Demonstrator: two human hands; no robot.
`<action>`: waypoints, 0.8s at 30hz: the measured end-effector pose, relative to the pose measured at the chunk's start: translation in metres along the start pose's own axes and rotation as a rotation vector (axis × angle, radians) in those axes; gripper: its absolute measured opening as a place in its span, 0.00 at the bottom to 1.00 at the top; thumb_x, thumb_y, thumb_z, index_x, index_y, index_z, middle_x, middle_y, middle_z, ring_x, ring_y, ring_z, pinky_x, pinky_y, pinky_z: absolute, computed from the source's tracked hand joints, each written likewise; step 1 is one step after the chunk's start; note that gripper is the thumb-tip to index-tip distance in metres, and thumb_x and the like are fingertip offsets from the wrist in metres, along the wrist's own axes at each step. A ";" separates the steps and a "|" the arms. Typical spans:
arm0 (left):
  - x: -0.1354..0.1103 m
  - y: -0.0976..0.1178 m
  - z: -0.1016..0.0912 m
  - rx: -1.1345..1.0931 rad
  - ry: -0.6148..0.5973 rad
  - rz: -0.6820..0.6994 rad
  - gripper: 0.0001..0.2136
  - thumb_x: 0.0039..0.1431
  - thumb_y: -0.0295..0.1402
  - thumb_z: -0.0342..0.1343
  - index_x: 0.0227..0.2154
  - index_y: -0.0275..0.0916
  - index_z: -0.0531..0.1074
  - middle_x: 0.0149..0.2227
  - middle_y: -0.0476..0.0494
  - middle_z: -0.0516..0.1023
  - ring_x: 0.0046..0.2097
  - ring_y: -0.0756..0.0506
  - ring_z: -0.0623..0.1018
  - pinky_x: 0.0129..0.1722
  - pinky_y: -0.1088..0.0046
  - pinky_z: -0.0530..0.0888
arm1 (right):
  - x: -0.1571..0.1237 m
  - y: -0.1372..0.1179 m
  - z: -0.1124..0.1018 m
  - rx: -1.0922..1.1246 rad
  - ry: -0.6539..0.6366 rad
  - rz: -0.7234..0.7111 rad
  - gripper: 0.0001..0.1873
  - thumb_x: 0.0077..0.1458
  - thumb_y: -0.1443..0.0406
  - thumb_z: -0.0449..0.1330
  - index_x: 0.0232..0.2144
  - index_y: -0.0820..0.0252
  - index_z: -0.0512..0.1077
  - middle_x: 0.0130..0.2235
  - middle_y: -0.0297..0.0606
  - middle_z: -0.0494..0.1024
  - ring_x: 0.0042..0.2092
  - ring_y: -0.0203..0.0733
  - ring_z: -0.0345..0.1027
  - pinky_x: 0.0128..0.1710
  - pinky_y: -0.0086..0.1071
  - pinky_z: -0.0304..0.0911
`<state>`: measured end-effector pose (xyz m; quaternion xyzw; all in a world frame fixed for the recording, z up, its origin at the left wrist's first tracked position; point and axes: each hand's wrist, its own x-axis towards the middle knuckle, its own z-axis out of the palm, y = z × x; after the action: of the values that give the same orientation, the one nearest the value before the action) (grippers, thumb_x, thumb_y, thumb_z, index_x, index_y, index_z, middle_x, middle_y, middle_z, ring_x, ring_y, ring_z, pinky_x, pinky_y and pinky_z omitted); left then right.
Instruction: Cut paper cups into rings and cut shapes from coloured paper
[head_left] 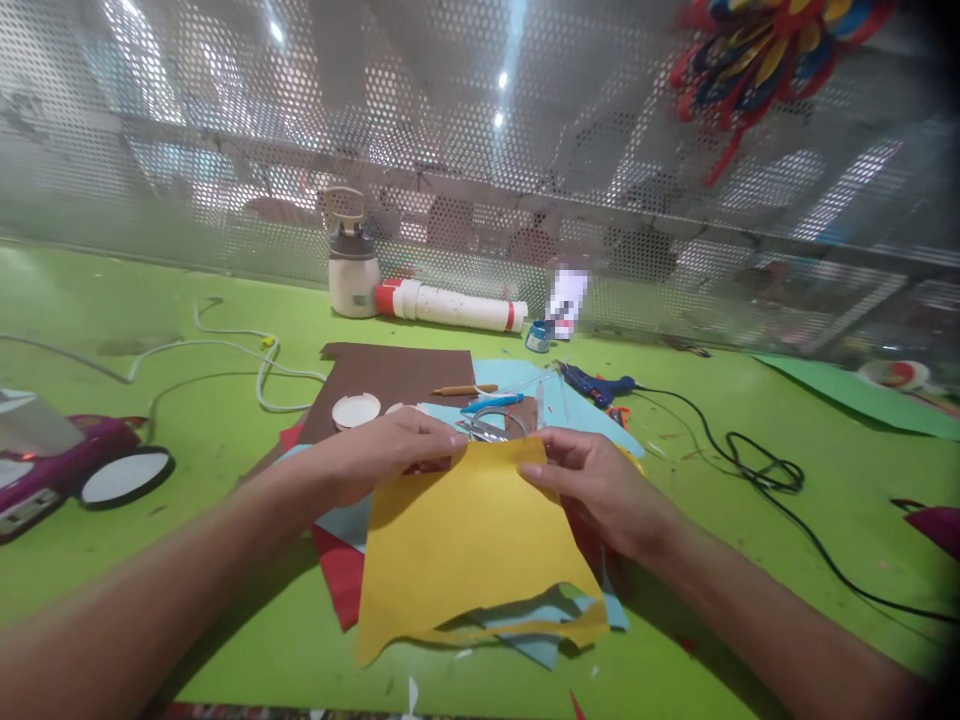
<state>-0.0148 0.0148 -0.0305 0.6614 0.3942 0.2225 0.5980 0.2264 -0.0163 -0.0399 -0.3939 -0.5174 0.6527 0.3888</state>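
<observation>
A yellow sheet of paper (465, 535) with a ragged, cut-out lower edge is held by its far edge between both hands. My left hand (401, 450) pinches the far left part, thumb and fingers closed on it. At the far right corner my right hand (589, 480) grips the sheet with the thumb on top. Beneath and around it lie light blue paper (341, 520), red paper (341, 580) and brown paper (397, 370). Just beyond the hands are a blue pen (491, 403), a brown pen (465, 390) and a metal tool, partly hidden, perhaps scissors.
A blue glue gun (596, 385) trails a black cord on the right. Behind stand a white bottle (354, 280), a white tube (457, 305) and a small blue jar (538, 336). At left lie a purple power strip (67, 465) and a round black-rimmed lid (127, 477).
</observation>
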 end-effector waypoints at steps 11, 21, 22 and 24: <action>0.002 0.000 0.002 0.068 -0.105 -0.040 0.11 0.54 0.39 0.58 0.34 0.37 0.77 0.33 0.46 0.78 0.36 0.44 0.76 0.37 0.70 0.69 | -0.003 -0.003 0.002 -0.121 0.038 -0.018 0.15 0.44 0.63 0.69 0.38 0.57 0.79 0.32 0.35 0.80 0.31 0.38 0.72 0.32 0.33 0.65; -0.002 0.006 0.000 -0.077 -0.098 -0.099 0.15 0.52 0.39 0.55 0.39 0.38 0.79 0.28 0.47 0.75 0.27 0.49 0.68 0.27 0.74 0.61 | -0.002 -0.005 0.002 -0.264 0.135 -0.075 0.06 0.42 0.67 0.66 0.27 0.59 0.80 0.26 0.32 0.75 0.26 0.33 0.62 0.26 0.29 0.56; -0.002 0.007 0.001 -0.058 -0.090 -0.110 0.16 0.55 0.41 0.53 0.38 0.37 0.79 0.26 0.48 0.73 0.26 0.50 0.65 0.26 0.74 0.59 | -0.002 -0.006 0.003 -0.277 0.135 -0.074 0.06 0.42 0.67 0.66 0.27 0.59 0.80 0.25 0.32 0.75 0.26 0.34 0.62 0.26 0.29 0.56; -0.003 0.007 0.004 0.018 -0.082 -0.104 0.17 0.57 0.45 0.51 0.33 0.37 0.78 0.23 0.50 0.67 0.25 0.51 0.61 0.25 0.73 0.57 | -0.003 -0.006 0.005 -0.296 0.128 -0.068 0.06 0.42 0.67 0.66 0.27 0.59 0.80 0.25 0.32 0.75 0.26 0.34 0.62 0.25 0.29 0.56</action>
<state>-0.0115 0.0106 -0.0240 0.6540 0.4053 0.1599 0.6185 0.2236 -0.0204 -0.0330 -0.4698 -0.5952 0.5293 0.3806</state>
